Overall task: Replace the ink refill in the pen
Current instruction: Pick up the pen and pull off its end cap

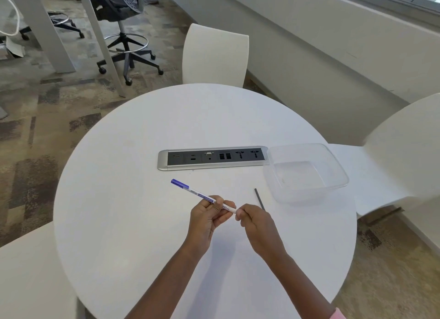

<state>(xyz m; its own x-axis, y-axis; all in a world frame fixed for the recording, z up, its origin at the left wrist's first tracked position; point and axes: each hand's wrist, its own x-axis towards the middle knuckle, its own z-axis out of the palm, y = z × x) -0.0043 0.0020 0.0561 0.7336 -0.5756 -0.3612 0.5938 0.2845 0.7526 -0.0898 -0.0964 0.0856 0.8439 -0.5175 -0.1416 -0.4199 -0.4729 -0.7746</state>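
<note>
Two bare hands meet above the near middle of a round white table (142, 223), both forearms reaching in from the bottom edge. The left hand (209, 215) is turned palm-up, its fingers and thumb curled round the lower half of a slim white pen (197, 192). The pen slants up and to the left, raised off the table, with its purple cap (179, 183) at the far end. The right hand (256, 221) comes in knuckles-up, and its curled fingertips pinch the pen's bare rear end, just beside the left thumb.

Fingers cover the middle of the barrel, so only part of its blue printing can be read. The right fingertips hide the very tip of the rear end, and whether an end plug sits there cannot be made out. A strip of pink sleeve (338, 315) is cut off at the bottom right corner.

One thin dark refill (259, 198) lies flat on the table just beyond the right hand, untouched. One clear plastic container (307, 197) stands near it on the right. One socket panel (212, 160) is set into the tabletop, further away. Three white chairs surround the table: at the far side (215, 54), on the right (404, 140), and at the lower left (28, 271).
</note>
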